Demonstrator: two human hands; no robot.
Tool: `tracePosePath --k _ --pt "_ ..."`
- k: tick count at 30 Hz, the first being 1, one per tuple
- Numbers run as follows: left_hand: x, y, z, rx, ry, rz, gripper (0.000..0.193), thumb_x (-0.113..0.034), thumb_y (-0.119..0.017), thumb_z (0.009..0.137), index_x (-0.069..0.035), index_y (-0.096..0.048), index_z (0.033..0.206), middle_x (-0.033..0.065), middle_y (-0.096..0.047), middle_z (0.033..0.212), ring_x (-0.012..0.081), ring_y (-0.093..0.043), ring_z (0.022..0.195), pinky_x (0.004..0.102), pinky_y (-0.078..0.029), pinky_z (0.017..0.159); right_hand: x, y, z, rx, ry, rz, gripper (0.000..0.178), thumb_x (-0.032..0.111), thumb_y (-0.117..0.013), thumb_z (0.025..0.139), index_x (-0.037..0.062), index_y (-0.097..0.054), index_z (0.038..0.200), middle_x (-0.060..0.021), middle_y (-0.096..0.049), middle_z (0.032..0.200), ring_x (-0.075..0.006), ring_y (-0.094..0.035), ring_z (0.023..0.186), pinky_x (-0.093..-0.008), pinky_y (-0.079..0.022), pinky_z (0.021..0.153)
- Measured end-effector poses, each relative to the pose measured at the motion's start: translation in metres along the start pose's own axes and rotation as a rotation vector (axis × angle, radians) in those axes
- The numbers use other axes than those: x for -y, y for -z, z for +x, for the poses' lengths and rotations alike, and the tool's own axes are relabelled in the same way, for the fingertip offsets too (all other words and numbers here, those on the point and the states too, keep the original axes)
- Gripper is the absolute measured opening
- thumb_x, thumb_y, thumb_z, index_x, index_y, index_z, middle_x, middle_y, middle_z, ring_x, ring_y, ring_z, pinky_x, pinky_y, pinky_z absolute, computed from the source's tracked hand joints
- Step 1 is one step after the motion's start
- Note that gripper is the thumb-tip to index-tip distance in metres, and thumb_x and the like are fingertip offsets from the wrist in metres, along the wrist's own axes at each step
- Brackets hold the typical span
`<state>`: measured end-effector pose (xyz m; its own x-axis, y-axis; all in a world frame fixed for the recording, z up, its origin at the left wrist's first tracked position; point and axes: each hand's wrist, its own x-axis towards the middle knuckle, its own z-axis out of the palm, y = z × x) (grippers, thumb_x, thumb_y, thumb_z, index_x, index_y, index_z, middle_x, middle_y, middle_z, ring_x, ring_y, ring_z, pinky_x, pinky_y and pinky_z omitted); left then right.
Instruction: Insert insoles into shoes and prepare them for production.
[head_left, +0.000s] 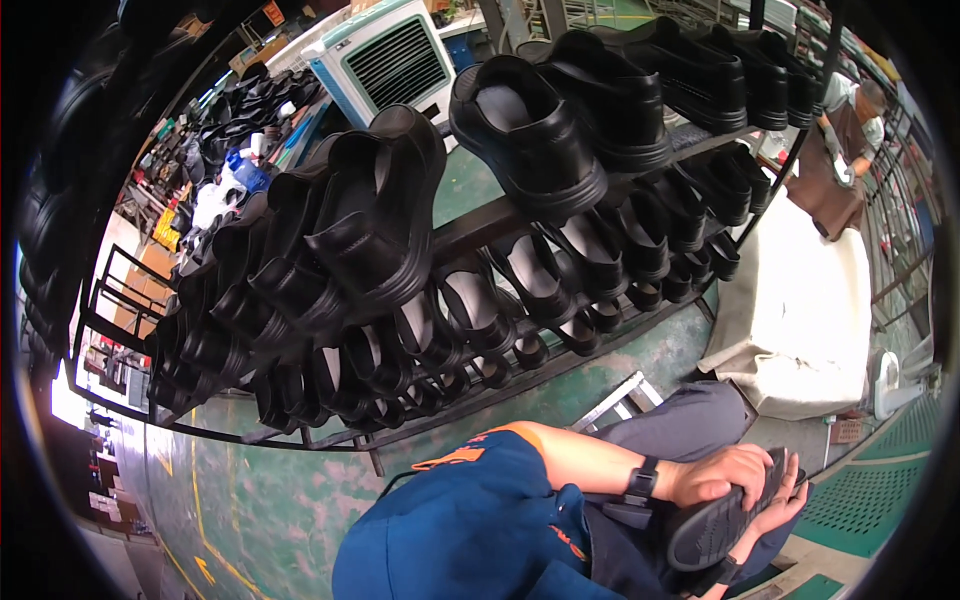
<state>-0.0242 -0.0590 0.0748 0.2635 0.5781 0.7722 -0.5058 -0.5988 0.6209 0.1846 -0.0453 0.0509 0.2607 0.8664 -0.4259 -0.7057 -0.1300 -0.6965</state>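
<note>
Black shoe with ribbed sole: one, beyond near edge of black metal rack. Long axis slants lower left to upper right; toe end unclear. Left hand, right hand: fingers of both gripping shoe. Rack shoes overlap, uncountable.

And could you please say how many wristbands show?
2: one band on the wrist by the left hand, another band by the right hand; others may be hidden.

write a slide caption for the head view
Left hand and right hand holding a dark shoe near racked black shoes.
</note>
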Motion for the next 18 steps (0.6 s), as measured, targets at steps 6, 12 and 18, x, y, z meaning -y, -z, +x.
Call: tracePosePath --k 6,12,18 --pt "-0.019 -0.007 -0.072 -0.216 1.165 -0.676 0.083 -0.046 -0.055 0.098 -0.007 -0.012 0.157 0.012 -0.023 0.159 0.0232 -0.023 0.146 0.0363 -0.021 0.119 -0.025 0.044 0.016 0.007 0.358 -0.191 0.054 0.038 -0.029 0.105 -0.0016 -0.052 0.134 -0.0141 -0.059 0.131 -0.0253 -0.057 0.117 -0.0395 -0.044 0.103" --pt "-0.077 0.01 -0.061 -0.14 1.292 -0.733 0.1 -0.027 -0.07 0.088 -0.008 -0.002 0.159 0.0118 -0.006 0.165 0.0205 -0.016 0.149 0.0344 -0.018 0.119 -0.07 0.081 0.0 0.124 0.171 -0.569 0.044 0.032 -0.043 0.104 0.0021 -0.053 0.134 -0.0111 -0.064 0.123 -0.0219 -0.065 0.105 -0.0359 -0.052 0.093" --pt "-0.098 0.03 -0.015 -0.033 1.052 -0.54 0.104 -0.037 -0.075 0.077 -0.004 -0.018 0.157 0.0152 -0.021 0.162 0.0273 -0.024 0.148 0.039 -0.023 0.119 -0.021 0.033 -0.019 -0.026 -0.279 -0.36 0.047 0.038 -0.046 0.103 0.0026 -0.055 0.133 -0.0104 -0.066 0.121 -0.0207 -0.064 0.108 -0.0352 -0.053 0.092"
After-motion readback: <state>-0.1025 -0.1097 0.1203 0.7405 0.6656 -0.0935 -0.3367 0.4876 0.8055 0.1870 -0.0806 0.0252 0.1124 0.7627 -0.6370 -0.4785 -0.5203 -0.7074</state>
